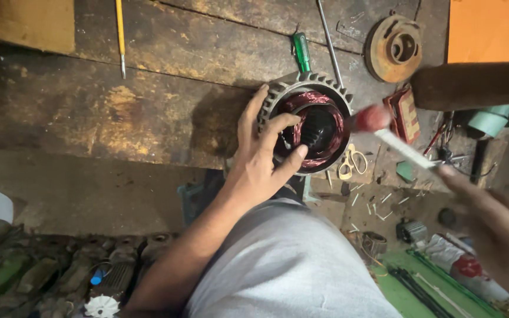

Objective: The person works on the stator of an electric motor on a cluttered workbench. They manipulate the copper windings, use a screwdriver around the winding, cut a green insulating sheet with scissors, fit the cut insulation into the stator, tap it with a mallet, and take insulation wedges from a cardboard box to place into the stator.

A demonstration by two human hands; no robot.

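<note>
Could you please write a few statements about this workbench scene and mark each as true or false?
1. The left hand rests on the finned grey metal motor housing with reddish copper windings. True.
2. The right hand is empty. False: it holds a thin pale strip, blurred in the picture.
3. A green-handled screwdriver lies on the worn wooden bench just above the housing. True.
4. A pair of scissors with yellowish handles lies left of the housing. False: it lies to its right.
5. A rusty round metal disc sits at the upper right. True.
</note>
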